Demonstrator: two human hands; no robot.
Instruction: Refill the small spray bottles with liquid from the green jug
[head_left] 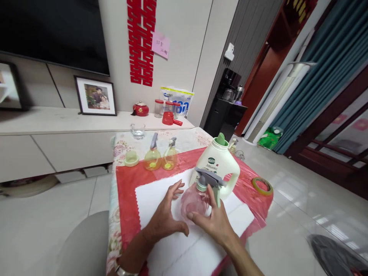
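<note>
A pink see-through spray bottle (pixel 193 205) with a grey trigger head stands upright over the white cloth (pixel 184 251). My right hand (pixel 214 222) grips it from the right, thumb on the front of the body and fingers behind. Just left of the bottle is my left hand (pixel 166 216), its thumb and fingers curved apart with nothing between them. Right behind the spray bottle stands a large pale green jug (pixel 214 157) with a handle, its neck uncapped and a green spout showing.
Two yellow spray bottles (pixel 153 159) and a pale green cap (pixel 131 158) stand on the red sheet (pixel 126 191). A roll of tape (pixel 262 186) lies at the right edge. Farther back are a glass cup (pixel 138 131) and a red dipper (pixel 168 119).
</note>
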